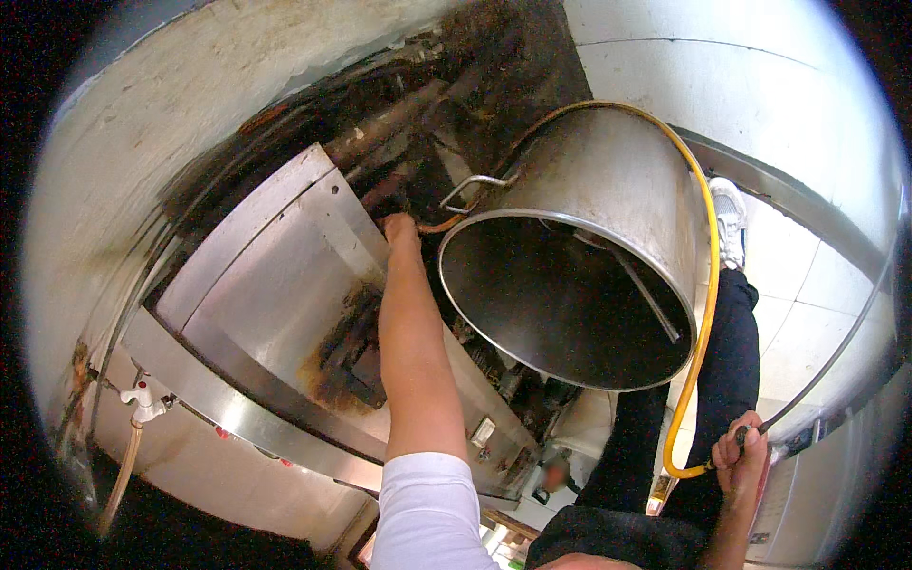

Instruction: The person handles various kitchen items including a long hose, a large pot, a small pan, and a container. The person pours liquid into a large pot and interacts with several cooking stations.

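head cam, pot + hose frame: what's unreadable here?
- Left hand: its fingers go behind the steel panel and under the pot rim; what it touches is hidden.
- Yellow hose: its far end runs behind the pot, out of sight.
- Right hand: closed on the hose end; any nozzle inside the grip is covered.
- Pot interior: dark; contents cannot be told.
- Small tap at left: near the rim, distorted and tiny.

No pkgs, labels, signs or screens anywhere in view.
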### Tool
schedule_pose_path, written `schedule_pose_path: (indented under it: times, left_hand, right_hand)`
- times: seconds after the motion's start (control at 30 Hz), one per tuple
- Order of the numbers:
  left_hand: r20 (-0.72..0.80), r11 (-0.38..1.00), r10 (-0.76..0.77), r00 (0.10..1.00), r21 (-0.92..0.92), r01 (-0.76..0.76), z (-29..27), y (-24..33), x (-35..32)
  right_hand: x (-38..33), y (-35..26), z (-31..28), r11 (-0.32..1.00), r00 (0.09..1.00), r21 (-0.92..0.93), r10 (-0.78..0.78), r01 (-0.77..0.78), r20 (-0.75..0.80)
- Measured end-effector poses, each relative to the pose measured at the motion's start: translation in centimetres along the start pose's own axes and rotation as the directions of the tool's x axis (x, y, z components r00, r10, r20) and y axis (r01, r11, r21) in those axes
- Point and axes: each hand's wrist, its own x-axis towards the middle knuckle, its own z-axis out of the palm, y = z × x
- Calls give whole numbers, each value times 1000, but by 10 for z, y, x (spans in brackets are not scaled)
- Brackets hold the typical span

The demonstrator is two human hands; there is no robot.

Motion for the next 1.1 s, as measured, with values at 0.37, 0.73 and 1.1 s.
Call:
schedule_pose_path:
  times: [0.37,0.73,1.1]
  left_hand:
    - [505,-212,-229,832,-860,464,-18,20,-43]
    - [-615,240,398,681,-646,-724,-101,-96,-358]
    - [-722,-339,589,362,-628,-700,-127,-251,-644]
  right_hand:
    - [-9,-4,6,999,998,22,-33,34,-46]
    - [-151,-68,78,977,970,40,-212,209,118]
    - [-296,-82,145,867,858,-159,-410,472,309]
